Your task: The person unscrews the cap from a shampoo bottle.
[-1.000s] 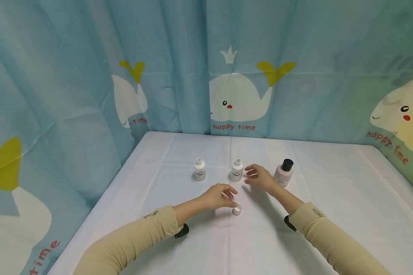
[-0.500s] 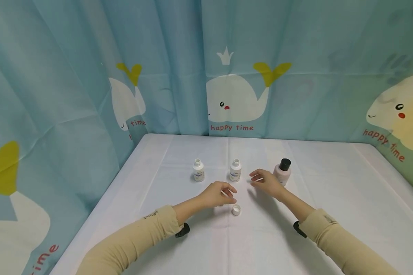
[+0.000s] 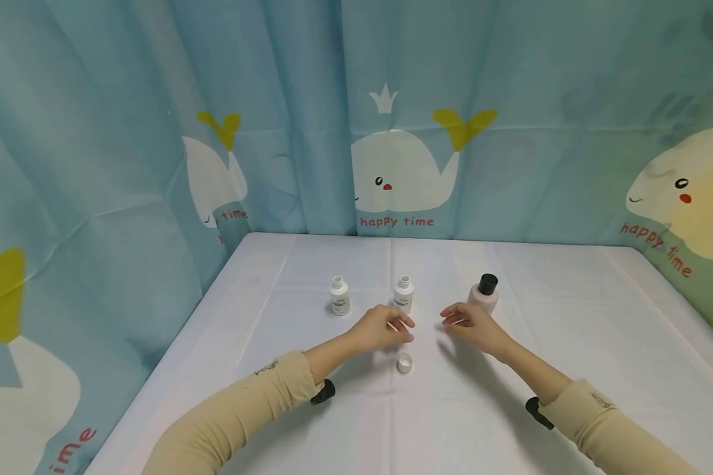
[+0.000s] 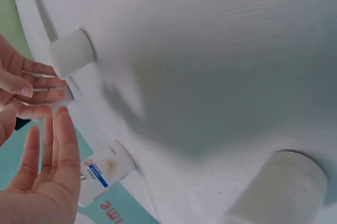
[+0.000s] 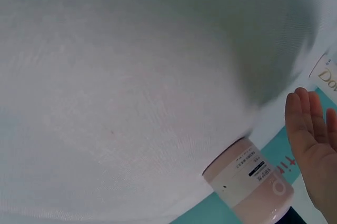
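My left hand (image 3: 383,328) hovers with relaxed, slightly bent fingers in front of the middle white bottle (image 3: 403,290). Just nearer to me, a small white cap (image 3: 405,363) lies on the table. My right hand (image 3: 475,324) is held in front of a pink bottle (image 3: 483,297) with a black cap, its fingers loosely extended. Both hands hold nothing. In the left wrist view the fingers of the left hand (image 4: 52,166) are straight beside the labelled white bottle (image 4: 113,166). The right wrist view has the right hand (image 5: 313,134) between the pink bottle (image 5: 247,179) and a Dove bottle (image 5: 327,77).
Another uncapped white bottle (image 3: 340,300) stands at the left. All stand on a white-covered table (image 3: 451,409), with a blue whale-print curtain (image 3: 309,132) behind and along the left. Black wrist devices (image 3: 323,392) show below both sleeves.
My left hand has lifted forward, away from the small white cap. The right hand has drawn back from the middle bottle, toward me and to the right. The bottles stay in place.
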### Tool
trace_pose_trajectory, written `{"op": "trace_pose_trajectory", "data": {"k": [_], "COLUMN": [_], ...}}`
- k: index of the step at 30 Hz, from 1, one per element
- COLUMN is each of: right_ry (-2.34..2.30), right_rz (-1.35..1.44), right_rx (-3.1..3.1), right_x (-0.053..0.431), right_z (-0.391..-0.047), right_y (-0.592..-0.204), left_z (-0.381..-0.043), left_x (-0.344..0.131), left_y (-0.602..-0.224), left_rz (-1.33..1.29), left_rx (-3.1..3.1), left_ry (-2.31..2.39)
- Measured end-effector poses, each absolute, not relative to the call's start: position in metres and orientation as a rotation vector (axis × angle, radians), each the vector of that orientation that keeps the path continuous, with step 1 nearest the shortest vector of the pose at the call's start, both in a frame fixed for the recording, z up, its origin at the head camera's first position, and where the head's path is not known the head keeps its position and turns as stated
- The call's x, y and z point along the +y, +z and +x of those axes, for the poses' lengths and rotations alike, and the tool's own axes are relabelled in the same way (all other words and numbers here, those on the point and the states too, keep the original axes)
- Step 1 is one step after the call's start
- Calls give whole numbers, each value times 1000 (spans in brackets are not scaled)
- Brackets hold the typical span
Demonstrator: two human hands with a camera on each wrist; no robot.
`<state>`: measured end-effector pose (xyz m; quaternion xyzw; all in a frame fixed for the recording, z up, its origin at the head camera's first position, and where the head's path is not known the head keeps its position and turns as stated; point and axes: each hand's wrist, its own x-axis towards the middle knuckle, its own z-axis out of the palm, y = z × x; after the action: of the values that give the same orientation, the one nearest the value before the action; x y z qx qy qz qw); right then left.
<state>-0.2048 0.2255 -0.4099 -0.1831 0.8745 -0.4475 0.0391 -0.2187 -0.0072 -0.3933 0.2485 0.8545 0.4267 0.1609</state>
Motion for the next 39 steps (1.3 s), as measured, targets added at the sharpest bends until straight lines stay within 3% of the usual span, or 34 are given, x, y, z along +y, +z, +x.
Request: {"op": "trace_pose_trajectory", "data": {"k": [14, 39], "right_ry": [-1306, -1290], "right_rz": [-564, -521], "right_rx": [2705, 2802], "right_x": [238, 277], "right_z": [-184, -166], "right_y": [-389, -393], "left_z": [-222, -236], "left_x": [5, 41], "left_y": [-378, -358], "left_rz": [765, 815], "left_rx": [2457, 2441], "left_ry": [1236, 1222]}}
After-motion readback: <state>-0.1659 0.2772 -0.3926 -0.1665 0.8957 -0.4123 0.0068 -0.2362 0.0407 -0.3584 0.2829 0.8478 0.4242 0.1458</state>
